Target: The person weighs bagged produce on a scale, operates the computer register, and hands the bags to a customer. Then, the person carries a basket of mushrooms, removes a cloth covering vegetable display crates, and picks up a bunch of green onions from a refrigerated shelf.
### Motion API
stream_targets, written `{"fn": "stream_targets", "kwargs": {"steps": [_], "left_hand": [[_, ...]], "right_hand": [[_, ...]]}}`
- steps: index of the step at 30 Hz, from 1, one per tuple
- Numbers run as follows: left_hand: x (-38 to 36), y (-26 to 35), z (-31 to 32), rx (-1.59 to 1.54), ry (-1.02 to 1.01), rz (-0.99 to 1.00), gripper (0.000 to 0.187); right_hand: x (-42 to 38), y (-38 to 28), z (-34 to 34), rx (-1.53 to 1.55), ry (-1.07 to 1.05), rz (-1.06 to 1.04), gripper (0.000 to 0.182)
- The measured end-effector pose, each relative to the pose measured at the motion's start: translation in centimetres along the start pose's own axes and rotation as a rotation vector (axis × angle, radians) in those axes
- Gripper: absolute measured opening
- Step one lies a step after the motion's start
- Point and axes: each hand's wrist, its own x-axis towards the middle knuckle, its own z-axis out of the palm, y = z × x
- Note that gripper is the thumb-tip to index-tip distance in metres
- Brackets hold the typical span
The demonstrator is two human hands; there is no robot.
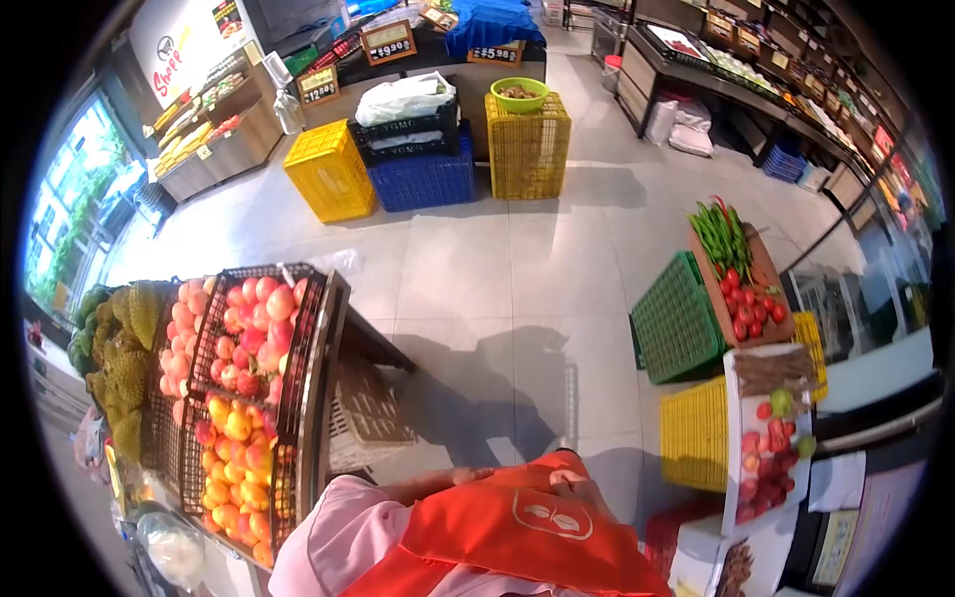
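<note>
Our left hand (466,477) and right hand (573,485) at red apron (477,527), across our front; fingers too unclear to tell grip. White leaf print (553,513) near right hand. Peaches (261,320) leftward, tomatoes (751,310) rightward.

Head view, single: set at the wearer's head, facing forward and steeply down; wide, rounded field, dark corners. Red apron (477,527), very near; peaches (264,316), left; green crate (681,318), right; blue crate (423,181), far.
</note>
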Motion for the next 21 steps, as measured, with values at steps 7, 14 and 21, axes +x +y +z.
{"fn": "stream_targets", "kwargs": {"steps": [7, 14, 21], "left_hand": [[15.1, 1.1, -10.1, -0.059, 0.183, -0.110, 0.056], [20.2, 0.3, -16.2, -0.317, 0.505, -0.305, 0.057], [27.7, -5.5, -24.1, -0.457, 0.426, -0.523, 0.057]], "right_hand": [[18.2, -3.1, -13.0, -0.058, -0.040, -0.019, 0.048], [36.8, -11.5, -22.7, -0.333, -0.311, -0.083, 0.048], [52.5, -20.9, -27.1, -0.419, -0.449, -0.035, 0.050]]}}
